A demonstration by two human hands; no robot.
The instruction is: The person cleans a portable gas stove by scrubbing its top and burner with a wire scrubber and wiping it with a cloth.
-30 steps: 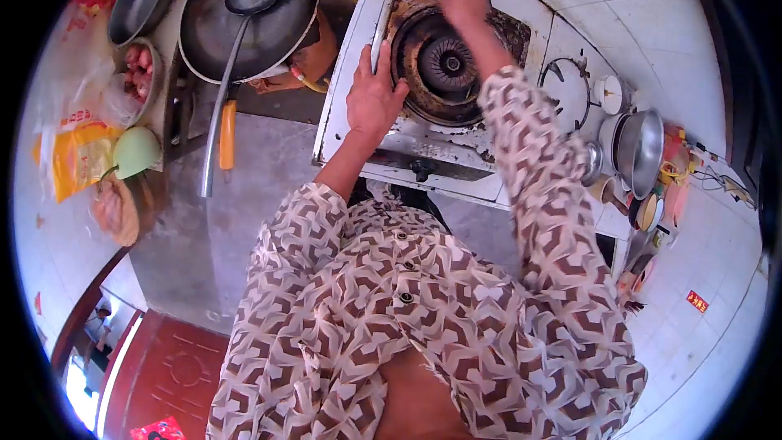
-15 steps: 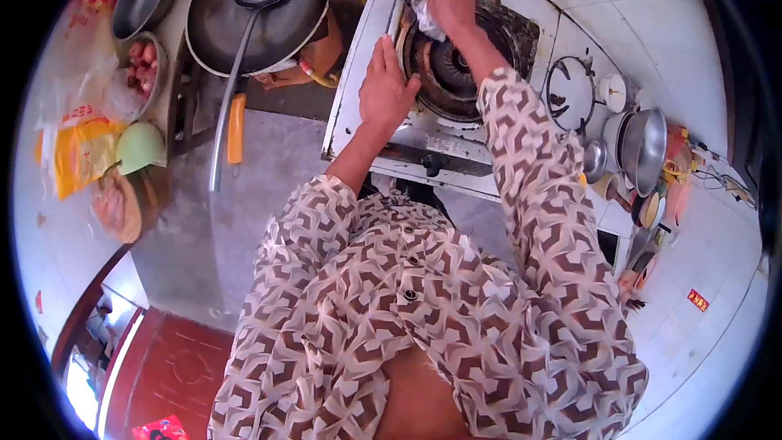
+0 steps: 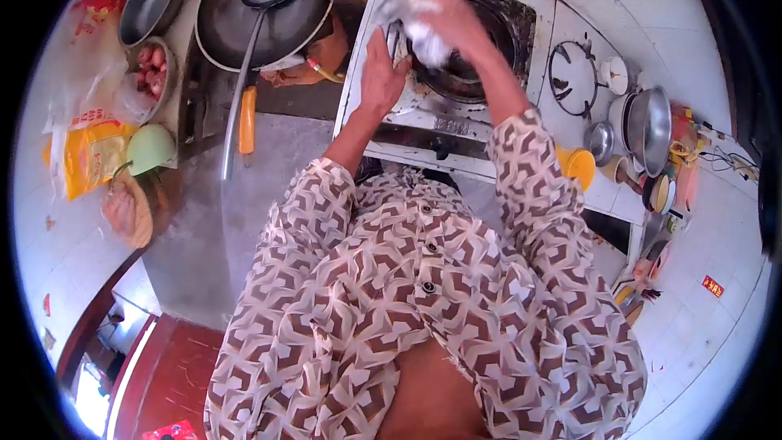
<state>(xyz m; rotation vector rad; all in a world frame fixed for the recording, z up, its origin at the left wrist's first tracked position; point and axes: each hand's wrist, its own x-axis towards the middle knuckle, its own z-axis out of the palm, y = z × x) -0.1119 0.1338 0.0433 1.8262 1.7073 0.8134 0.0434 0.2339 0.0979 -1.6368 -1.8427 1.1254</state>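
Observation:
A white gas stove (image 3: 411, 116) with a blackened, grimy burner (image 3: 505, 33) lies in front of me. My right hand (image 3: 456, 23), slightly blurred, is closed on a whitish, stained cloth (image 3: 428, 42) over the left part of the burner. Flat on the stove's left side rests my left hand (image 3: 383, 80), fingers stretched out and holding nothing. The cloth hangs just above and right of its fingertips. The cloth and my right hand hide part of the burner.
Left of the stove sits a wok (image 3: 220, 20) with a ladle (image 3: 238, 106) across it. A round pan support (image 3: 572, 98) lies to the right, near metal bowls (image 3: 652, 130) and a yellow container (image 3: 577, 167). Far left are a bowl of reddish onions or potatoes (image 3: 151, 73) and plastic bags (image 3: 94, 151).
My right hand has brought the cloth from the burner's back edge nearer to me, toward its left side. My left hand stays on the stove. The view has shifted slightly.

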